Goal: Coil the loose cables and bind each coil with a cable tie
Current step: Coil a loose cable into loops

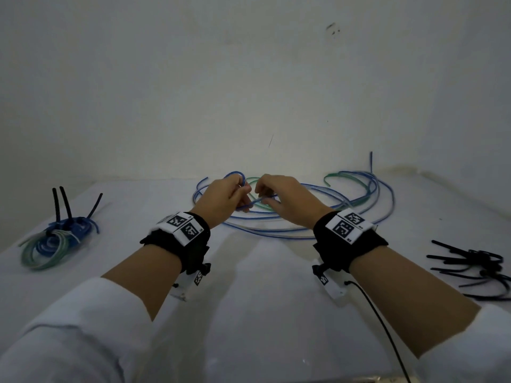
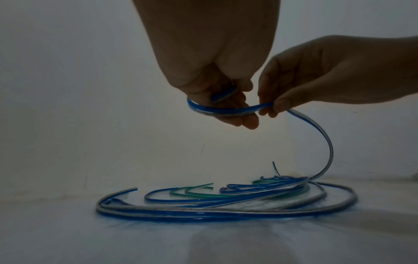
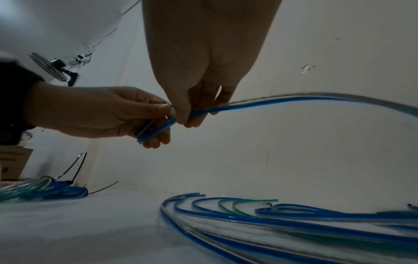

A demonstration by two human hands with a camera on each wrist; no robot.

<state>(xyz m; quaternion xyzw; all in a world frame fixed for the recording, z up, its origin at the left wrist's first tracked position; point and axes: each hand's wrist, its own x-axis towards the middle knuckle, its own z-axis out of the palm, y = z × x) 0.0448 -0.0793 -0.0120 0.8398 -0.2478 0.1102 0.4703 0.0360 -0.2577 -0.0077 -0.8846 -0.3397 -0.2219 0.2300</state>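
Both hands are raised over a pile of loose blue and green cables [image 1: 318, 214] on the white table. My left hand [image 1: 226, 197] grips a small loop of a blue cable [image 2: 217, 110], wound round its fingers. My right hand [image 1: 279, 200] pinches the same blue cable [image 3: 226, 109] just beside the left fingers. From that pinch the cable arcs down to the pile [image 2: 226, 205]. The loose cables [image 3: 294, 223] spread across the table below the hands.
Bound coils [image 1: 52, 241] of blue and green cable with black ties sticking up lie at the far left, also the coils [image 3: 45, 190] in the right wrist view. Several loose black cable ties [image 1: 475, 266] lie at the right. A white wall [image 1: 249, 92] stands behind the table.
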